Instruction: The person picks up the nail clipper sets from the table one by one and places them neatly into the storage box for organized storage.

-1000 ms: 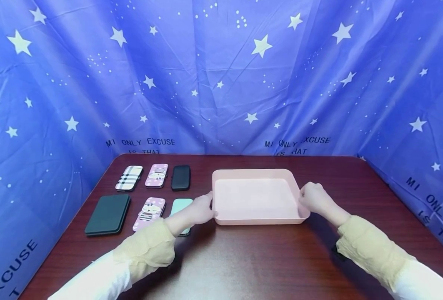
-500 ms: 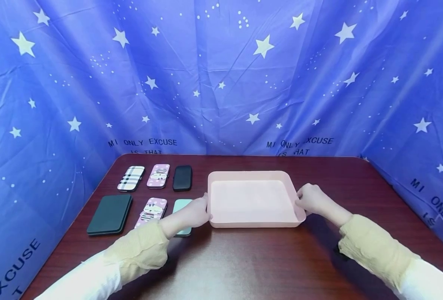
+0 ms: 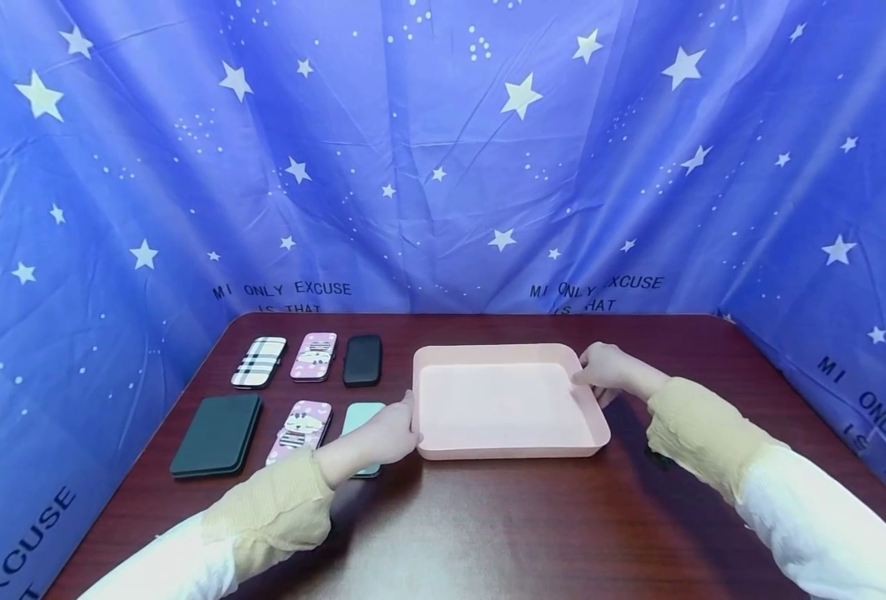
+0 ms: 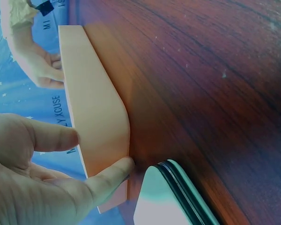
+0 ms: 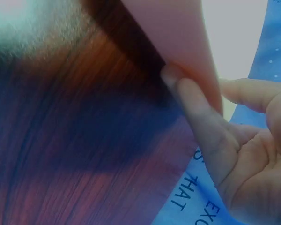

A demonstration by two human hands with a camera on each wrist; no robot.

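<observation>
Toward the far edge of the table, the pink tray is pinched by the left hand; the pinch of the right hand has been shifted toward its far right corner, suggesting readjustment.

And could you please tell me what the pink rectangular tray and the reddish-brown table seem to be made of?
The pink rectangular tray looks like matte moulded plastic, judging by its thin, even walls and rounded corners. The reddish-brown table looks like glossy wood or laminate, showing dark grain streaks and a bright sheen; I can't tell which.
</observation>
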